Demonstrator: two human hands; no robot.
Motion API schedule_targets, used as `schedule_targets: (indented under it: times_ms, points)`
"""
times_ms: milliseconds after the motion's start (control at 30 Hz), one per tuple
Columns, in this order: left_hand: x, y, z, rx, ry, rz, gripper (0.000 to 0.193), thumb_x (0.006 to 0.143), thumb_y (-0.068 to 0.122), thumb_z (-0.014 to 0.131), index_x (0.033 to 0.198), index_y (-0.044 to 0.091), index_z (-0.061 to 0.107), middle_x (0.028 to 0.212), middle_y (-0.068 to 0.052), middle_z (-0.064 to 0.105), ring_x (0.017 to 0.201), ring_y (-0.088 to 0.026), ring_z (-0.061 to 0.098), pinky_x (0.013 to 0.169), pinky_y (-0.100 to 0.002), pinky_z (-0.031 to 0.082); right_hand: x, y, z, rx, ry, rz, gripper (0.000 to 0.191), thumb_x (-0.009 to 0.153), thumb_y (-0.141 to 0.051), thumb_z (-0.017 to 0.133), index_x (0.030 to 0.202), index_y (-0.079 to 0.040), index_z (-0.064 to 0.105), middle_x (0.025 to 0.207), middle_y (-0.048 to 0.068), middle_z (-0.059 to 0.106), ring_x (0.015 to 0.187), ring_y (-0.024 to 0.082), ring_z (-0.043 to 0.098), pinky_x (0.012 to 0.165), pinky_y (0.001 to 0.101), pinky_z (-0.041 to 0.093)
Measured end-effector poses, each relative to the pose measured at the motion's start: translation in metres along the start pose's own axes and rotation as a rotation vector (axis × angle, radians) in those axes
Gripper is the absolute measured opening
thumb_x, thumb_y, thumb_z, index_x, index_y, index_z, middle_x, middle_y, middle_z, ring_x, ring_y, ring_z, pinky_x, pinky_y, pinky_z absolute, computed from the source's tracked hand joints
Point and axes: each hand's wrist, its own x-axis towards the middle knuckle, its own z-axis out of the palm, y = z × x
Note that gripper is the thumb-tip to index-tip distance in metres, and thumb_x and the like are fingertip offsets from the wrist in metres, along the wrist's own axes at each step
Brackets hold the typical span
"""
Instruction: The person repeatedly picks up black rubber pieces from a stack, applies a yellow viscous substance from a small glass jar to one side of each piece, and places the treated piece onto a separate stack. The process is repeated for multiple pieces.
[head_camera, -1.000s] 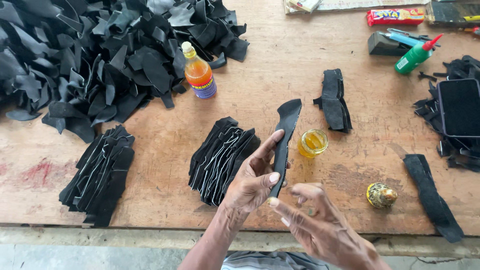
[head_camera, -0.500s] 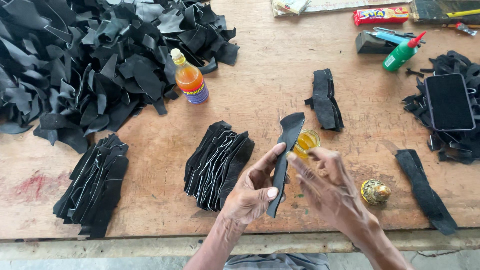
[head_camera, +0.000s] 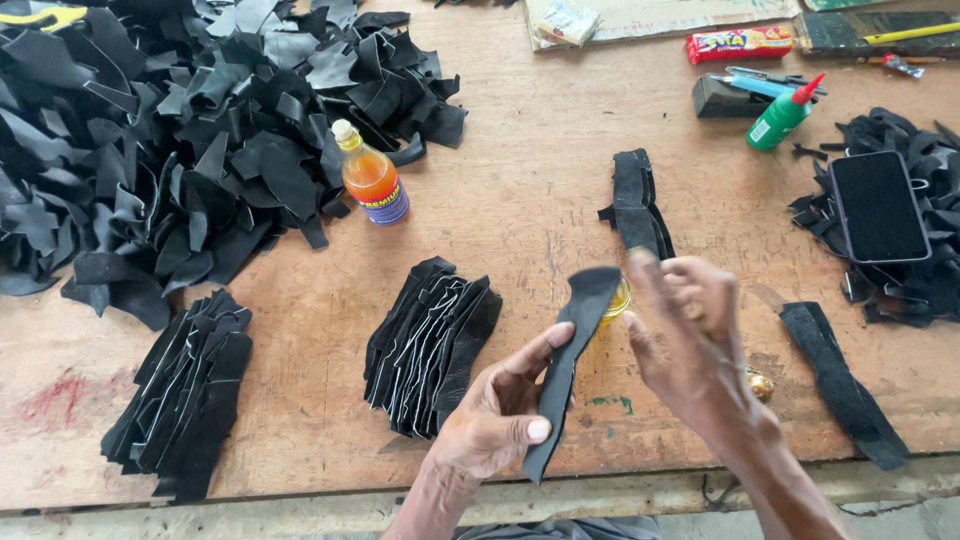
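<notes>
Left hand (head_camera: 490, 425): grip closed on a long black strip (head_camera: 565, 365); thumb across the front of its lower half, fingers behind it.
Black strip: held tilted, lower end just below the thumb, wider rounded top end well above the grip, in front of the small glass jar (head_camera: 618, 300).
Right hand (head_camera: 690, 340): raised just right of the strip's top end, not touching it; fingers curled together over the jar. Whether the grip holds anything cannot be told.
Small glass jar: yellow liquid inside, standing on the bench (head_camera: 540, 170), mostly hidden by strip and right hand.
Stack of cut strips (head_camera: 430, 345): on the bench, just left of the left hand.
Second stack (head_camera: 185, 400): near the left edge.
Loose black offcuts (head_camera: 170, 140): heaped at upper left.
Orange bottle (head_camera: 370, 185): upright beside the heap.
Phone (head_camera: 880, 205): lying on scraps at right.
</notes>
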Motion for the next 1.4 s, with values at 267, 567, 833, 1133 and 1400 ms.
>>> schedule_targets:
  times_ms: [267, 567, 833, 1133, 1400]
  points:
    - [-0.011, 0.0, -0.012, -0.22, -0.125, -0.23, 0.084, 0.09, -0.007, 0.077, 0.162, -0.01, 0.034, 0.131, -0.025, 0.056, 0.106, -0.021, 0.071, 0.088, -0.026, 0.063, 0.003, -0.015, -0.034, 0.109, 0.065, -0.467, 0.095, 0.08, -0.001, 0.08, 0.157, -0.014, 0.026, 0.114, 0.004, 0.068, 0.121, 0.027, 0.056, 0.103, 0.0456, 0.052]
    - [0.03, 0.021, -0.021, -0.05, 0.029, -0.269, 0.053, 0.101, -0.011, 0.048, 0.154, -0.008, 0.042, 0.134, -0.027, 0.064, 0.1, -0.023, 0.073, 0.076, -0.024, 0.064, 0.009, 0.001, -0.052, 0.326, -0.303, 0.223, 0.095, 0.078, -0.013, 0.079, 0.156, -0.013, 0.025, 0.103, 0.005, 0.078, 0.095, 0.022, 0.075, 0.095, 0.0502, 0.054]
    - [0.112, 0.068, 0.002, 0.082, 0.062, -0.288, 0.037, 0.099, -0.004, 0.049, 0.135, -0.008, 0.055, 0.116, -0.024, 0.069, 0.09, -0.021, 0.073, 0.074, -0.027, 0.063, 0.041, 0.026, -0.054, 0.356, -0.088, 0.404, 0.089, 0.08, -0.014, 0.081, 0.153, -0.01, 0.03, 0.098, 0.009, 0.078, 0.089, 0.021, 0.075, 0.088, 0.0406, 0.056]
    - [0.261, 0.085, -0.041, 1.131, 0.235, 0.014, 0.022, 0.099, 0.019, 0.079, 0.108, -0.001, 0.078, 0.08, -0.011, 0.063, 0.065, -0.012, 0.051, 0.055, -0.024, 0.043, 0.078, 0.09, 0.017, 0.813, 0.0, 0.753, 0.083, 0.08, -0.006, 0.08, 0.148, -0.007, 0.034, 0.092, 0.012, 0.074, 0.076, 0.015, 0.068, 0.062, 0.0268, 0.059]
    - [0.325, 0.065, -0.096, 1.164, 0.278, 0.001, 0.026, 0.083, 0.006, 0.077, 0.109, -0.001, 0.074, 0.097, -0.009, 0.078, 0.087, -0.013, 0.072, 0.081, -0.028, 0.061, 0.076, 0.108, 0.048, 0.59, -0.18, 1.018, 0.083, 0.08, -0.013, 0.083, 0.147, -0.007, 0.035, 0.088, 0.014, 0.074, 0.072, 0.018, 0.068, 0.059, 0.0314, 0.057]
